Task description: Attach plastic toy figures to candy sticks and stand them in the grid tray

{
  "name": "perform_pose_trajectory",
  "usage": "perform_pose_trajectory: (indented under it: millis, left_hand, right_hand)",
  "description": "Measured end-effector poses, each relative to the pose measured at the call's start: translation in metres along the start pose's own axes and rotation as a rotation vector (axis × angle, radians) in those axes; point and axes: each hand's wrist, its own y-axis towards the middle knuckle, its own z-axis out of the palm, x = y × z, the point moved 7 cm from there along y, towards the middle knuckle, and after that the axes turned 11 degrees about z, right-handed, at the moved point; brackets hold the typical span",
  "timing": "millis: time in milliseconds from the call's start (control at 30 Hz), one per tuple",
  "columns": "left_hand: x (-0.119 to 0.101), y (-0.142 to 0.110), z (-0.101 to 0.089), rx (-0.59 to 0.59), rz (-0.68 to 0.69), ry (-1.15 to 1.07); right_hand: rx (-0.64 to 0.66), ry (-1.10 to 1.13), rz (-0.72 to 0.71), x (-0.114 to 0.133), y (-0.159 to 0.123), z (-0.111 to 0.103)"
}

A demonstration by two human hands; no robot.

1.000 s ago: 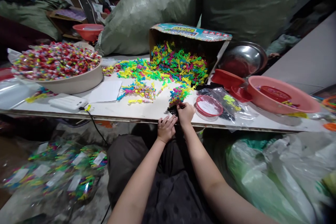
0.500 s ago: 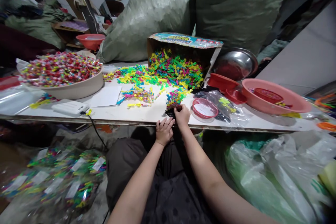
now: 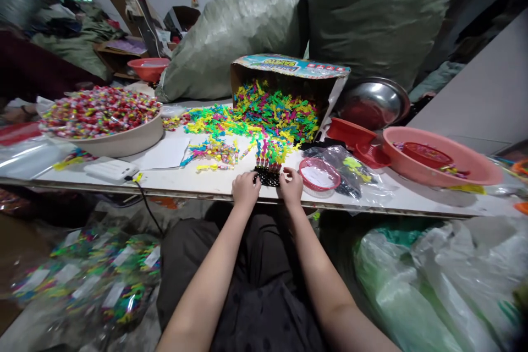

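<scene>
A black holder with small holes lies on the table near its front edge. Along its far side stands a row of small colourful plastic figures with red lower ends. My left hand grips the holder's left end, fingers curled at its edge. At the right end, my right hand has its thumb and fingers closed on the holder. Just left of it lie a small pile of figures with tube-like ends and a single yellow one.
A tipped cardboard box spills figures across the white table. At left stands a basin of small wrapped pieces beside a white power bank. Rightward are a red basket, plastic bags and a pink basin.
My hands have moved apart to the two ends of the black holder. The figures bunched under my right hand now show as a row standing at the holder. The view has shifted slightly.
</scene>
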Motion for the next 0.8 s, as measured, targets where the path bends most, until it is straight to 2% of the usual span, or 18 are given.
perform_pose_trajectory:
  millis: [100, 200, 267, 533, 700, 800]
  left_hand:
    - [-0.008, 0.017, 0.014, 0.022, 0.051, -0.031]
    - [-0.014, 0.025, 0.029, 0.024, 0.069, -0.051]
    - [-0.014, 0.029, 0.034, 0.013, 0.068, -0.057]
    - [-0.012, 0.039, 0.040, 0.023, 0.040, -0.122]
    - [-0.016, 0.032, 0.040, 0.045, 0.039, -0.063]
    - [-0.017, 0.028, 0.041, 0.069, 0.029, -0.003]
  right_hand:
    - [0.087, 0.029, 0.030, -0.007, 0.014, 0.008]
    - [0.219, 0.056, 0.036, -0.011, 0.025, 0.021]
    - [0.260, 0.058, 0.052, -0.014, 0.030, 0.025]
    - [0.248, 0.025, 0.102, -0.020, 0.030, 0.021]
    - [0.206, -0.057, 0.143, -0.016, 0.028, 0.019]
    - [0.180, -0.125, 0.118, -0.012, 0.026, 0.018]
